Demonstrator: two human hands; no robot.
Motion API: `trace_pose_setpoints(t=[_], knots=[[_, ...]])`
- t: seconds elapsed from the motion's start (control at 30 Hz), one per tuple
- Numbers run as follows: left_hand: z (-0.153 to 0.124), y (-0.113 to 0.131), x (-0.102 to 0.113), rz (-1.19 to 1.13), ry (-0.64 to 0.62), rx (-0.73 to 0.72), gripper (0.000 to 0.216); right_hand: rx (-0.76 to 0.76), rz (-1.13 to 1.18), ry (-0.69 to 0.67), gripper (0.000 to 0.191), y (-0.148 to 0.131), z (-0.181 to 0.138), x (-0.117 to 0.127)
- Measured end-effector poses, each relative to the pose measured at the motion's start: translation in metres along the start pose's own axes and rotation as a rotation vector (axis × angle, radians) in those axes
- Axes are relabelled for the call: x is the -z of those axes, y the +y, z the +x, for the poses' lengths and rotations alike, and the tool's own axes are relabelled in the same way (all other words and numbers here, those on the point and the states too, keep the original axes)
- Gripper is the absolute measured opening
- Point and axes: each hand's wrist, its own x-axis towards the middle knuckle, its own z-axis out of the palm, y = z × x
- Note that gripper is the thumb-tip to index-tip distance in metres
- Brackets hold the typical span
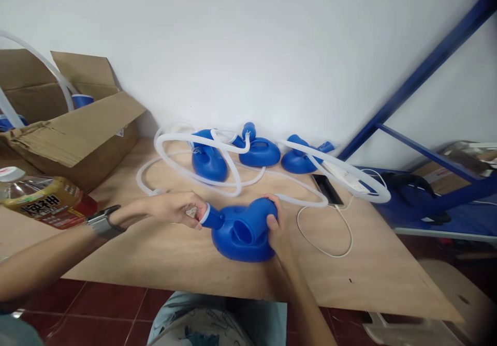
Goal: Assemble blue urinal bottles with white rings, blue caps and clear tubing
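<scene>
On the table in front of me sits a blue plastic urinal bottle, its wide round mouth facing me. My right hand is wrapped round the bent neck from the right side. At the bottle's left, my left hand grips a blue cup-shaped piece by its white-rimmed end. The piece's narrower end meets the bottle's left side; whether it is joined there I cannot tell. Beyond my left wrist runs a translucent white hose, whose near end lies by my hand.
Several similar blue bottles with looping hoses stand along the wall. An open cardboard box and a drink bottle are at the left. A phone, a white cable and a blue metal frame lie rightward.
</scene>
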Motion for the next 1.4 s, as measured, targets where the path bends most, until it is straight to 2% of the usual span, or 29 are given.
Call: trace_pose_setpoints(t=[0.17, 0.33, 0.47, 0.6, 0.67, 0.8, 0.93, 1.07, 1.23, 1.4], knots=[[0.006, 0.0, 0.013, -0.032, -0.102, -0.006, 0.018, 0.004, -0.024, 0.003, 0.065, -0.001, -0.001, 0.0], [-0.001, 0.001, 0.014, 0.074, -0.091, -0.005, 0.013, 0.014, 0.012, 0.035, 0.066, 0.005, -0.001, -0.001], [-0.014, -0.005, 0.008, 0.204, 0.015, -0.023, 0.016, 0.021, 0.062, 0.034, 0.066, 0.009, 0.0, -0.002], [-0.02, -0.014, -0.001, 0.48, 0.29, -0.137, 0.025, 0.001, 0.084, 0.031, 0.066, 0.015, -0.002, -0.003], [-0.019, -0.016, -0.007, 0.616, 0.382, -0.173, 0.027, 0.003, 0.077, 0.032, 0.065, 0.016, -0.003, -0.003], [-0.01, -0.017, -0.024, 0.87, 0.417, -0.179, 0.026, 0.012, 0.083, 0.038, 0.064, 0.015, -0.003, -0.004], [0.0, -0.019, -0.041, 1.018, 0.482, -0.097, 0.021, 0.011, 0.077, 0.078, 0.061, 0.01, -0.002, -0.004], [0.004, -0.021, -0.049, 1.039, 0.496, 0.001, 0.021, 0.013, 0.045, 0.099, 0.061, 0.007, -0.002, -0.006], [0.006, -0.019, -0.046, 1.002, 0.466, 0.095, 0.021, 0.009, 0.0, 0.111, 0.056, 0.006, -0.003, -0.008], [0.005, -0.019, -0.039, 0.856, 0.529, 0.049, 0.017, 0.024, -0.003, 0.123, 0.057, 0.005, -0.001, -0.009]])
